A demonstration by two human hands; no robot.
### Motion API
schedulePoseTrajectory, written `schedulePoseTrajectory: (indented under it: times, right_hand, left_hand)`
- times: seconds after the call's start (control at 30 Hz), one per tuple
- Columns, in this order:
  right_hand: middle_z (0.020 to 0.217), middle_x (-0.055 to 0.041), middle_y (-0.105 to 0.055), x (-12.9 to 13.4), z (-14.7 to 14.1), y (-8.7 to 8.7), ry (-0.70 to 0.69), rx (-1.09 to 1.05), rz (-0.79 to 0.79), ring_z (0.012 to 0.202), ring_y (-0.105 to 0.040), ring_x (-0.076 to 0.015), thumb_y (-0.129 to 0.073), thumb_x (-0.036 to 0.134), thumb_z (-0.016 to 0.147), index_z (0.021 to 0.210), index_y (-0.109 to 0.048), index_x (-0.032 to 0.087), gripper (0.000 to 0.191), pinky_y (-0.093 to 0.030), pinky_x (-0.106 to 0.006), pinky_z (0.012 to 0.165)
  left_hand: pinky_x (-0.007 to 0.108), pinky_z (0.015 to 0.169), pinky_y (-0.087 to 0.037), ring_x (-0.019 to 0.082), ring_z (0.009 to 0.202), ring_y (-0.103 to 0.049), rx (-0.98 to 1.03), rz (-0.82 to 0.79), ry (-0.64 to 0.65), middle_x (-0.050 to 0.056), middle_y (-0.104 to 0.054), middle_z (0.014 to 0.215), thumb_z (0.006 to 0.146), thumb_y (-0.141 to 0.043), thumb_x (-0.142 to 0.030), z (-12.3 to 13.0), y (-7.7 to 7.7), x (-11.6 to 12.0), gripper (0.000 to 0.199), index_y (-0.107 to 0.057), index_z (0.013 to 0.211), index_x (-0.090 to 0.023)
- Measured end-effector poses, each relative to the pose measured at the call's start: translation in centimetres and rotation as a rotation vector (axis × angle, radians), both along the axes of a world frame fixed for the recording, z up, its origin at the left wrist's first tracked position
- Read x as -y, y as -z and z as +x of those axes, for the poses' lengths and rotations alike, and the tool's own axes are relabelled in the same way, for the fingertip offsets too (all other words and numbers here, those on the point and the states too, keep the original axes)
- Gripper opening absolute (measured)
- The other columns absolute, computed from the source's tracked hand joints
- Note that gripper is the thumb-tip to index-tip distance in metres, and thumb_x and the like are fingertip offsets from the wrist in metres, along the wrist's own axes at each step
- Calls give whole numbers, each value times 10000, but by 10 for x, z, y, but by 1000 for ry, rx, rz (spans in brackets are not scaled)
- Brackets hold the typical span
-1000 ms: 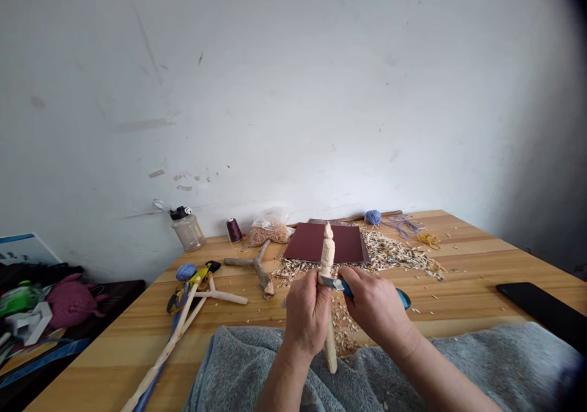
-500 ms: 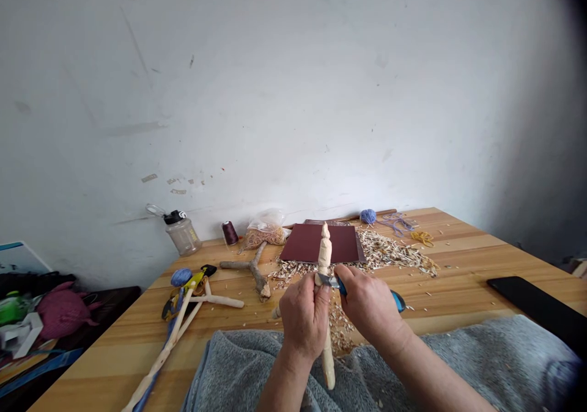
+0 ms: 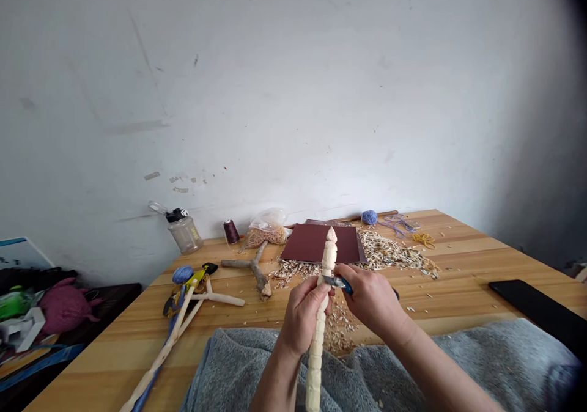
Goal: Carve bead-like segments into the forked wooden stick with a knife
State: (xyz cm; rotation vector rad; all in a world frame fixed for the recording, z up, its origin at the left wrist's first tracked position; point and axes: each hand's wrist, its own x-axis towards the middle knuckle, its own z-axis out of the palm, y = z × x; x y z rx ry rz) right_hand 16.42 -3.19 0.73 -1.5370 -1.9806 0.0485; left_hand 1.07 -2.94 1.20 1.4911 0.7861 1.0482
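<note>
My left hand (image 3: 300, 317) is wrapped round a pale, peeled wooden stick (image 3: 315, 363) with a pointed tip and notched rings along its length. The stick stands tilted, its tip up in front of a dark red sheet and its lower end over the grey towel. In my right hand (image 3: 369, 296) is a carving knife (image 3: 339, 282) with a blue handle. Its blade lies across the stick just above my left thumb. My right palm hides most of the handle.
Wood shavings (image 3: 389, 252) lie around the dark red sheet (image 3: 302, 242). To the left are a forked branch (image 3: 254, 266), peeled sticks (image 3: 172, 342), a thread spool (image 3: 231, 232) and a plastic bottle (image 3: 184, 233). A black phone-like slab (image 3: 532, 302) lies right; a grey towel (image 3: 243, 363) covers the front edge.
The stick has turned, so its lower end now points nearer to me and shows a ringed length below my left hand. Both hands stay close together, the blade still on the stick.
</note>
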Motion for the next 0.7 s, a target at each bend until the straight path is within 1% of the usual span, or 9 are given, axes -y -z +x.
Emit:
schedulePoseTrajectory:
  times: [0.07,0.1,0.13,0.2,0.27,0.4,0.47,0.57,0.7]
  right_hand:
    - [687,6,-612,-3,2,1,-185,-201,-86,614,-529,-108,-424,220,832,814,-586,196,165,-334,-206,563]
    - [658,10,-598,-5,2,2,-244,-305,-118,597,-517,-106,-412,270,853,805,-584,189,196,-347,-204,561]
    - [642,13,-586,-6,3,3,-264,-389,-132,588,-507,-107,-403,309,864,799,-580,183,227,-357,-203,558]
    - [632,14,-571,-7,3,4,-191,-452,-108,584,-495,-112,-400,347,869,786,-570,182,251,-363,-210,560]
    - [625,13,-569,-7,2,5,-84,-391,-64,581,-493,-119,-398,356,871,761,-562,192,256,-357,-219,565]
    - [685,3,-623,-1,0,5,-4,-151,-4,604,-540,-129,-392,288,872,828,-585,214,211,-330,-227,574]
    - [749,2,-647,3,-2,4,44,-12,30,637,-566,-134,-427,225,837,893,-590,227,172,-309,-231,572]
    - [789,4,-649,7,-4,2,112,158,58,656,-573,-136,-463,156,777,912,-582,230,195,-268,-240,555]
    - [782,7,-634,9,-7,-1,149,245,87,658,-560,-125,-460,119,763,881,-567,220,189,-235,-252,547]
  left_hand:
    - [214,509,-273,90,521,-354,103,-68,38,-24,-450,560,843,-426,-427,1,1,-1,298,-526,772,-156]
    - [212,517,-284,92,529,-362,128,-75,36,-23,-455,567,841,-429,-433,1,2,-1,300,-534,788,-157]
    - [211,529,-300,95,544,-379,133,-69,25,-20,-462,582,840,-434,-438,1,3,-2,301,-542,807,-159]
    - [215,563,-339,104,588,-416,94,-34,-18,-10,-483,632,843,-441,-447,0,5,-2,302,-552,841,-167]
    - [224,599,-373,118,639,-447,25,22,-69,7,-505,695,856,-421,-458,0,6,-2,311,-547,865,-174]
    - [242,688,-406,150,765,-482,-103,164,-146,40,-541,813,887,-351,-465,1,4,-2,334,-522,883,-178]
    - [246,723,-408,157,811,-489,-108,202,-149,42,-547,834,898,-339,-444,2,2,-1,320,-514,883,-176]
    - [254,757,-410,157,835,-493,-79,226,-140,36,-552,849,906,-346,-398,4,2,-1,273,-507,893,-178]
    - [267,764,-412,153,811,-486,-107,276,-176,34,-553,861,899,-370,-379,6,6,-2,250,-520,903,-180]
